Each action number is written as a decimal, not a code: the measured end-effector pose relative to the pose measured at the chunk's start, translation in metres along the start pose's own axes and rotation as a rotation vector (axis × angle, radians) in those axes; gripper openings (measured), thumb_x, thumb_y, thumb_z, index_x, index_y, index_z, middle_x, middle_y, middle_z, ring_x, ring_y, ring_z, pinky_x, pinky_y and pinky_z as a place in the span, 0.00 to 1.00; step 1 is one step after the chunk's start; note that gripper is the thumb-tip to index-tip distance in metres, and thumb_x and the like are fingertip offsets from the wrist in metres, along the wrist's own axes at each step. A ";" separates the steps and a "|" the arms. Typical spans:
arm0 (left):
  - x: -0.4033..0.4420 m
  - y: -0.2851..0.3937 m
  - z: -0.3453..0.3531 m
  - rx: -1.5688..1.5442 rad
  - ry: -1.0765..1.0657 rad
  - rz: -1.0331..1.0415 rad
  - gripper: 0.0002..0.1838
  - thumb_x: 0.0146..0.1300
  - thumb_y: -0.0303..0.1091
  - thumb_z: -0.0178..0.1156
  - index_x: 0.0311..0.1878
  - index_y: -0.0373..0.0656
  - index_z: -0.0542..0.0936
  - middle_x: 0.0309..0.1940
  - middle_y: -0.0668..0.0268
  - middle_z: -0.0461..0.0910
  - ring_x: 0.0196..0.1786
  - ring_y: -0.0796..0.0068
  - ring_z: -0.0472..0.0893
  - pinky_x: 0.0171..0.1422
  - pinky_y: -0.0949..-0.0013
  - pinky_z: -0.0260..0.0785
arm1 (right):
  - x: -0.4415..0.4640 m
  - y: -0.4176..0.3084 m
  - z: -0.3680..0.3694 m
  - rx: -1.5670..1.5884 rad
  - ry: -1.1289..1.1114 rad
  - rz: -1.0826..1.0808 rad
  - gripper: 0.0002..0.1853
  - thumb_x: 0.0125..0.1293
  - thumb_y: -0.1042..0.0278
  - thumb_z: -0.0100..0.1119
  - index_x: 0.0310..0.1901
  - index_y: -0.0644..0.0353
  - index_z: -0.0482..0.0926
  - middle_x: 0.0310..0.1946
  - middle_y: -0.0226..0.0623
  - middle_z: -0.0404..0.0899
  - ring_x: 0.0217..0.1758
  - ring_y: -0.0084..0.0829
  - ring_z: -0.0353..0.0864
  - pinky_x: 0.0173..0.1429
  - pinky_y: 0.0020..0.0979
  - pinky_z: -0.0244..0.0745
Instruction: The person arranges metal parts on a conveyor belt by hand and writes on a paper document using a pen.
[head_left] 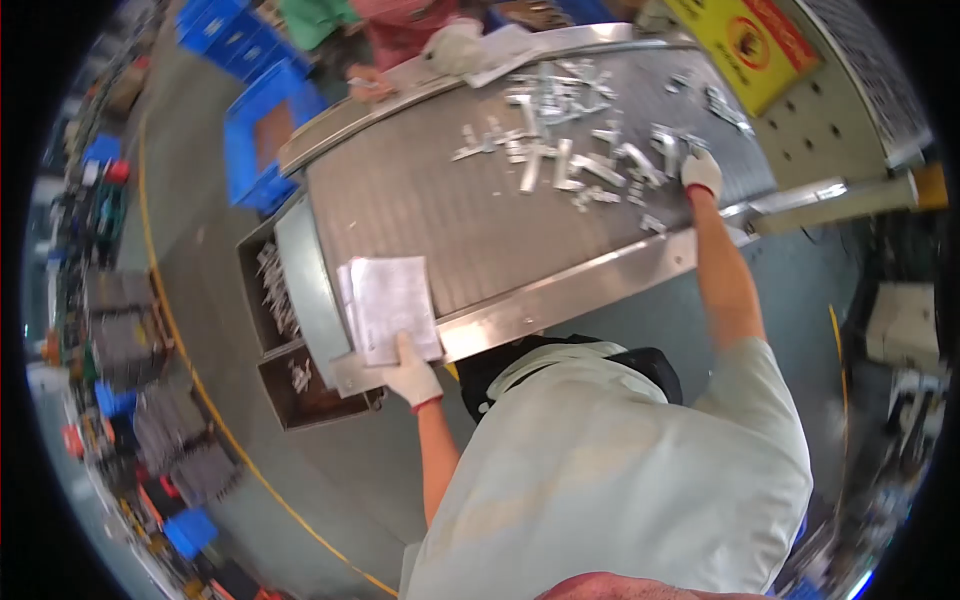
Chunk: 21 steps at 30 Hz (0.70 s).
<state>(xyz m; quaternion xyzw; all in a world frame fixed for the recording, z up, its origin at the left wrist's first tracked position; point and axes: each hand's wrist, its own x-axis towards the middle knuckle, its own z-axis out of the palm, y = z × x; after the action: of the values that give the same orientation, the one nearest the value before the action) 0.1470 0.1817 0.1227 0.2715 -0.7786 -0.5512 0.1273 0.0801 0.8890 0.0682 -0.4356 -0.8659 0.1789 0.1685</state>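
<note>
White-gloved left hand (412, 379) clamped on white paper sheets (390, 305), near left end of grey metal tabletop (410, 200); slack hold could spill them. White-gloved right hand (703, 172) at silver metal parts (562, 163), right side; I can't tell its grip. Hasty sweep could scatter parts.

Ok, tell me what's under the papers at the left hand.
The papers overlap the near corner of the work surface, whose metal rim shows beside them. What lies directly beneath is covered.
</note>
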 end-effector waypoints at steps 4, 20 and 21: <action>0.003 0.002 -0.002 -0.026 -0.035 -0.031 0.30 0.84 0.43 0.75 0.64 0.15 0.87 0.58 0.45 0.95 0.55 0.61 0.92 0.64 0.54 0.85 | -0.047 -0.020 -0.036 -0.016 0.173 0.137 0.29 0.78 0.53 0.67 0.76 0.53 0.87 0.73 0.59 0.88 0.79 0.60 0.85 0.84 0.55 0.77; 0.008 -0.023 0.001 -0.019 0.046 0.087 0.29 0.83 0.41 0.76 0.64 0.16 0.88 0.56 0.51 0.95 0.54 0.66 0.91 0.61 0.57 0.85 | -0.176 -0.068 -0.055 -0.006 0.067 -0.251 0.26 0.75 0.56 0.75 0.70 0.59 0.90 0.74 0.54 0.88 0.77 0.57 0.86 0.81 0.52 0.80; 0.008 -0.024 0.000 -0.028 0.053 0.092 0.29 0.83 0.42 0.76 0.64 0.16 0.88 0.56 0.51 0.95 0.53 0.67 0.91 0.61 0.57 0.85 | -0.176 -0.068 -0.054 0.003 0.061 -0.264 0.26 0.74 0.56 0.76 0.69 0.59 0.90 0.74 0.54 0.88 0.76 0.56 0.87 0.81 0.52 0.80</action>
<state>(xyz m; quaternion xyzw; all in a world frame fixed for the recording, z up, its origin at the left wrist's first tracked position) 0.1472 0.1713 0.0997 0.2481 -0.7788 -0.5482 0.1772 0.1561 0.7166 0.1230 -0.3231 -0.9098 0.1431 0.2175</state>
